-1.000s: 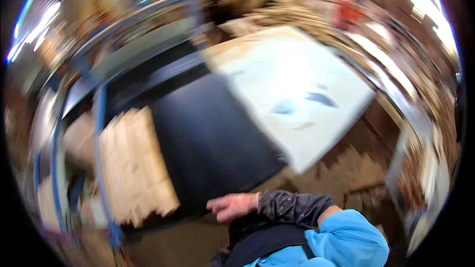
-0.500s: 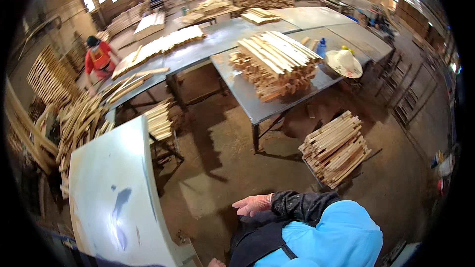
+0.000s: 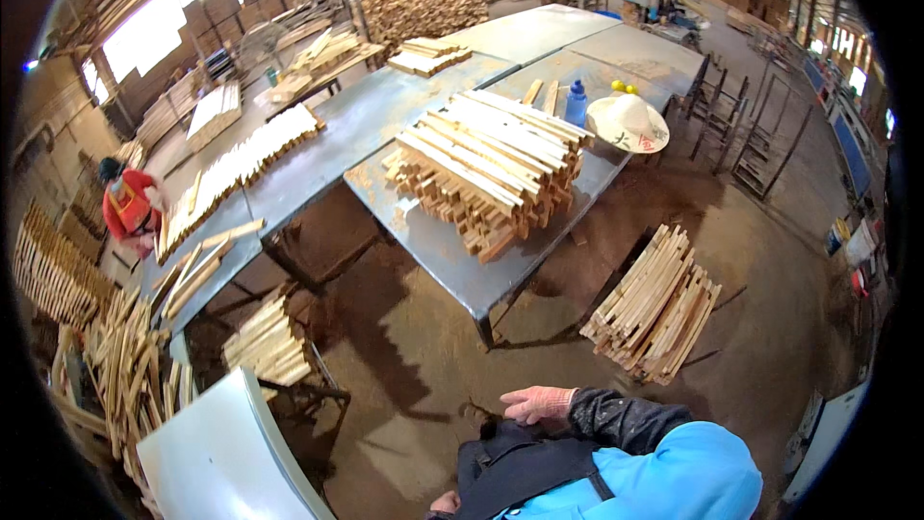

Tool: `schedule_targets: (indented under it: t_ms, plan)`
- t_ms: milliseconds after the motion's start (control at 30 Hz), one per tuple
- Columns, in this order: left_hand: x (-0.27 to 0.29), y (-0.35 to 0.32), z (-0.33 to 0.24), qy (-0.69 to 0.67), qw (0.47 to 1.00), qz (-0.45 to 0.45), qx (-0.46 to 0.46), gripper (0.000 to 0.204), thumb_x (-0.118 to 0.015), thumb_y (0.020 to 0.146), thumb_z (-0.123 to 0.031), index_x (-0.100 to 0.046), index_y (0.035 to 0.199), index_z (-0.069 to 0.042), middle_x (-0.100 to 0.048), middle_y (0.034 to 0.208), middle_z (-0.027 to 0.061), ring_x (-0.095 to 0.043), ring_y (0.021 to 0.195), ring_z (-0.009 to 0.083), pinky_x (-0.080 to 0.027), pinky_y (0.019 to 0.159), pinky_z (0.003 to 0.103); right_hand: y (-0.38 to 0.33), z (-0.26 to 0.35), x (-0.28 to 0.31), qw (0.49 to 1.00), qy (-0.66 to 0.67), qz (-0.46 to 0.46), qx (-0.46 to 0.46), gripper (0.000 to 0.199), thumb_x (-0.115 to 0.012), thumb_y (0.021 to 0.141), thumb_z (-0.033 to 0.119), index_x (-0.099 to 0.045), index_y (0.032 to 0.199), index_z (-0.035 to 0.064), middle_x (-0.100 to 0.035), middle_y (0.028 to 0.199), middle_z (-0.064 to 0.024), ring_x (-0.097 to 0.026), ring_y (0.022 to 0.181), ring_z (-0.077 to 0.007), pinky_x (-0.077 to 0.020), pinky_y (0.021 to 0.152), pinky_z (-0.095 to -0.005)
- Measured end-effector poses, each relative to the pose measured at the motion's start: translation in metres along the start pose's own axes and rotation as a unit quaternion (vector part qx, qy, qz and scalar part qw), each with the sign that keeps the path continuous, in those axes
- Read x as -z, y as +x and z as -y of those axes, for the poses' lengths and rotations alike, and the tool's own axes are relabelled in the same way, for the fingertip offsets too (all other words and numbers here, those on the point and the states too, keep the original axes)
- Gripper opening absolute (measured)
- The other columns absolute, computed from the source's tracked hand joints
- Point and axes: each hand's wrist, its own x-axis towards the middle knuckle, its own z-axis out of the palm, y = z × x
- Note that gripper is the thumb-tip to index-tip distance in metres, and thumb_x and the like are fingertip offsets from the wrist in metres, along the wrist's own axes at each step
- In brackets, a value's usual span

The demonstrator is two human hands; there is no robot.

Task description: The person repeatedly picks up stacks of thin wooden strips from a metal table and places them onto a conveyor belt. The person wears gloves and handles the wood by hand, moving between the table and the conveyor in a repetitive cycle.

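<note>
My right hand [image 3: 537,404], in a pinkish work glove below a dark sleeve, is held in front of my dark apron [image 3: 520,472]. Its fingers stretch to the left with nothing seen in them. Only a small part of my left hand [image 3: 445,503] shows at the lower edge; its fingers are hidden. Ahead, a stack of wooden strips [image 3: 491,169] lies on a grey metal table [image 3: 452,279]. To the right of my right hand, a lower bundle of wooden strips [image 3: 654,308] rests near the floor.
A pale machine top [image 3: 226,453] stands at lower left, near a small strip stack [image 3: 269,347] and loose strips [image 3: 130,356]. A blue bottle [image 3: 576,104] and straw hat [image 3: 628,123] sit on the table. A co-worker [image 3: 131,204] stands far left; metal racks [image 3: 770,140] stand right.
My view has turned right and moved nearer the table, so the table stack looks larger and the pale machine top has slid toward the lower left. My right hand stays stretched out.
</note>
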Motion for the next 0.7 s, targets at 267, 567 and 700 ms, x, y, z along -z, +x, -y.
schedule_targets:
  t_ms: [267,567,700]
  plan:
    - [-0.053,0.059,-0.191,0.052,0.998,0.0,-0.041,0.023,-0.066,0.093,-0.017,-0.056,0.074,-0.008,-0.053,0.067,0.0071,-0.053,0.054,0.023,-0.042,0.049,0.038,-0.001,0.143,0.103,0.973,-0.018,-0.205,0.104,0.083,-0.074,0.102,0.035,-0.036,0.168,0.003,-0.059,0.154,-0.0181,-0.057,0.14,-0.0292,-0.0468,0.117,-0.0411]
    - [-0.292,-0.02,-0.512,-0.019,0.937,0.247,-0.247,0.016,-0.069,0.099,-0.016,-0.057,0.089,-0.015,-0.051,0.074,-0.0053,-0.047,0.061,0.0084,-0.037,0.053,0.027,0.022,0.3,0.31,0.785,-0.06,-0.48,0.388,0.086,-0.08,0.096,0.029,-0.038,0.164,-0.0059,-0.054,0.158,-0.0289,-0.054,0.147,-0.0339,-0.0421,0.122,-0.0372]
    - [-0.402,-0.039,-0.587,-0.057,0.912,0.18,-0.364,0.037,-0.074,0.1,-0.021,-0.052,0.128,-0.011,-0.06,0.094,-0.0012,-0.05,0.068,0.0088,-0.041,0.06,0.027,0.027,0.379,0.413,0.693,-0.228,-0.643,0.231,0.088,-0.08,0.094,0.04,-0.042,0.163,-0.0003,-0.057,0.156,-0.0276,-0.055,0.144,-0.04,-0.0423,0.122,-0.0423]
